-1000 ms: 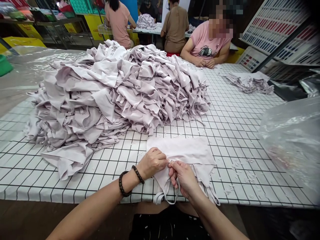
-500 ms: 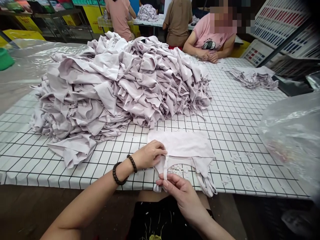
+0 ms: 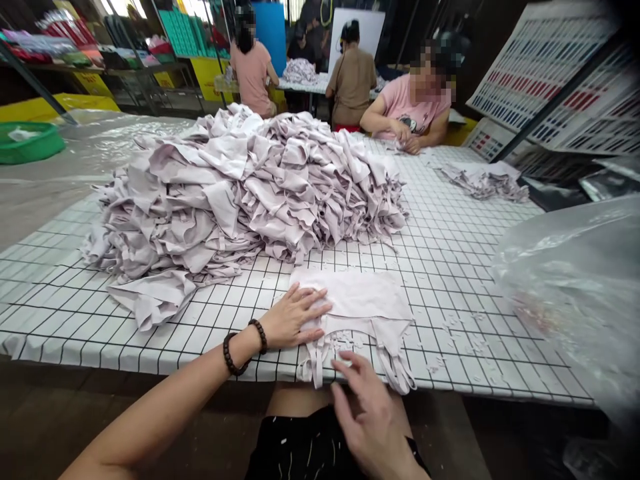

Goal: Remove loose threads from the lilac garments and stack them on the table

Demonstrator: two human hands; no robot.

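A pale lilac strappy camisole top lies flat on the checked table cover, its straps pointing toward me. My left hand rests on its left side, fingers spread and pressed flat on the cloth. Over the table's near edge hovers my right hand, thumb and fingers apart with nothing between them. It is just beyond the ends of the straps. Small white scraps lie in the neck opening between the straps. Behind the top rises a big heap of similar lilac garments.
A clear plastic bag stands at the right edge. Further back are a smaller garment stack, white crates and a green basket. A person in pink sits at the far side; other people work behind.
My right hand has let go of the strap and drawn back toward me. My left hand has gone from pinching the cloth to lying flat on it. The view has tilted up.
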